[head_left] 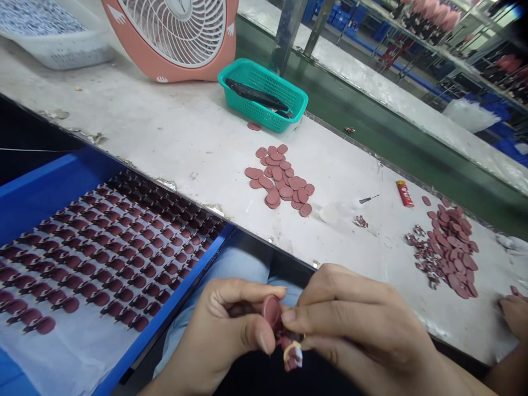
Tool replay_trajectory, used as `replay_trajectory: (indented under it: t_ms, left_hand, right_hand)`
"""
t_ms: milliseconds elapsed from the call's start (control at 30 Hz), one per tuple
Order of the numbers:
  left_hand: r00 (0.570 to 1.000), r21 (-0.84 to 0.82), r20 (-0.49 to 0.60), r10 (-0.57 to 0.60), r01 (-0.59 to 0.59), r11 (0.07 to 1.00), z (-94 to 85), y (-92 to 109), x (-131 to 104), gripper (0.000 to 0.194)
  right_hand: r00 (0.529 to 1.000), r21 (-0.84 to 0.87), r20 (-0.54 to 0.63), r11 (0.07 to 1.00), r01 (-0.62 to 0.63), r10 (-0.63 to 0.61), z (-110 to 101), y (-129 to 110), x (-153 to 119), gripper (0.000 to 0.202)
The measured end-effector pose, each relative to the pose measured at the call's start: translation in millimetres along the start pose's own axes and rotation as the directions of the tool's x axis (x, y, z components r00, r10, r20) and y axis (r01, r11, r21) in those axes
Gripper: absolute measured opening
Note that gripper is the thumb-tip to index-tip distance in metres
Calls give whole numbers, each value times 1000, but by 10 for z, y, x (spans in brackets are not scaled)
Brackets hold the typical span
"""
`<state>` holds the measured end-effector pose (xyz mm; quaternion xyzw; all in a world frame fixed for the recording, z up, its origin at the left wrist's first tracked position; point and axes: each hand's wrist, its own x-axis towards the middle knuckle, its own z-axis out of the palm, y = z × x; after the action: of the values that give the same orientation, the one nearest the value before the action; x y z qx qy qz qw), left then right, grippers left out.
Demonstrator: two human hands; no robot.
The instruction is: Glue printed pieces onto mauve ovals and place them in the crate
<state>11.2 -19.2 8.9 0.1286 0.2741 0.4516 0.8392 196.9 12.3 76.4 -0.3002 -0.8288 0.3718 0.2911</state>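
Observation:
Over my lap, my left hand (225, 330) pinches a maroon oval disc (271, 311) between thumb and fingers. My right hand (363, 324) closes its thumb and fingertips on a small painted figure (292, 355) in maroon, cream and white, which touches the disc; the joint between them is partly hidden by my fingers. Ahead on the table lies a loose pile of matching oval discs (284, 181), several with small holes. To its right are a small painted piece (361, 221) and a thin pointed tool (369, 199).
Left of my lap, a blue tray (198, 258) holds rows of maroon pieces. A green basket (264, 118) with dark objects, a pink fan (173, 33) and a white bin (61, 52) stand behind. Rightward lie a red packet (405, 194), another disc pile (454, 250) and another person's hand (515, 314).

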Motion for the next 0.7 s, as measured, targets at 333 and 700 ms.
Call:
replay_trajectory:
  t_ms: [333, 700]
  left_hand:
    - [984, 72, -135, -120, 130, 989, -97, -21, 104, 32]
    - [982, -32, -117, -149, 147, 989, -99, -10, 99, 32]
  right_hand:
    - [968, 73, 53, 966, -247, 243, -6, 137, 53, 11]
    - [975, 94, 13, 971, -221, 221, -31, 203, 24, 20]
